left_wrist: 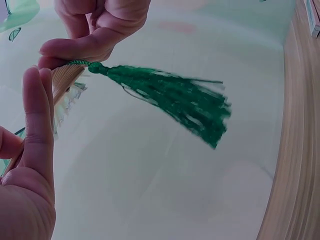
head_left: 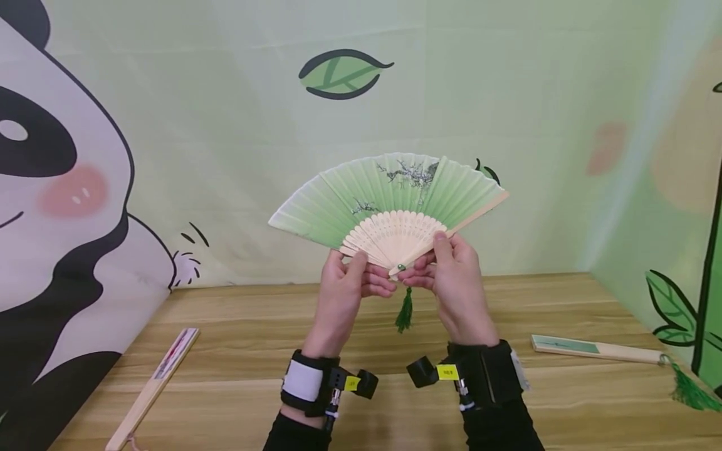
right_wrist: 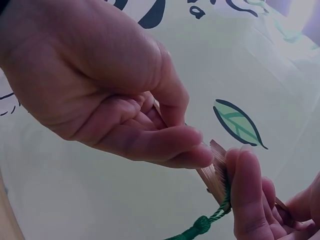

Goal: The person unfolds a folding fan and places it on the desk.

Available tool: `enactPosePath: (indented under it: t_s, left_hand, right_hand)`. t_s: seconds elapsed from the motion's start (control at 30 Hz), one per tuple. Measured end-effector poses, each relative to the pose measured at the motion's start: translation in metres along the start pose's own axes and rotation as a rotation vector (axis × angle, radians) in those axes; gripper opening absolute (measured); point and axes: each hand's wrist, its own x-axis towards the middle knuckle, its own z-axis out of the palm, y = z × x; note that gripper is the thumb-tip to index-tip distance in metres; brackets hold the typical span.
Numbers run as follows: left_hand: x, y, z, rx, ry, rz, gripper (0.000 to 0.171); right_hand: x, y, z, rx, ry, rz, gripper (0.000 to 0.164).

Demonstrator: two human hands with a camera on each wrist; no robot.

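Observation:
In the head view a green folding fan (head_left: 361, 194), printed with dark blossom branches, is spread wide and held up above the table. My left hand (head_left: 344, 288) pinches its left outer rib, thumb in front and fingers behind. On the other side my right hand (head_left: 457, 275) grips the right outer rib, the thumb on its front. Fingertips of both hands meet close to the pivot at the bottom. From there a dark green tassel (head_left: 404, 312) hangs down; the left wrist view shows the same tassel (left_wrist: 175, 97) large, beside the fingers.
On the wooden table (head_left: 389, 357), a folded fan with a reddish print (head_left: 153, 388) lies at the left. Another folded fan (head_left: 598, 348) with a green tassel (head_left: 689, 388) lies at the right. Behind stands a green backdrop (head_left: 225, 94) with a cartoon panda.

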Motion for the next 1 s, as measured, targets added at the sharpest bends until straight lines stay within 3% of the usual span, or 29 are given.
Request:
enactPosePath:
  t_s: [1.0]
  left_hand:
    - [-0.004, 0.000, 0.010, -0.066, 0.064, 0.086, 0.024]
  right_hand:
    - [0.000, 0.008, 0.015, 0.140, 0.180, -0.114, 0.026]
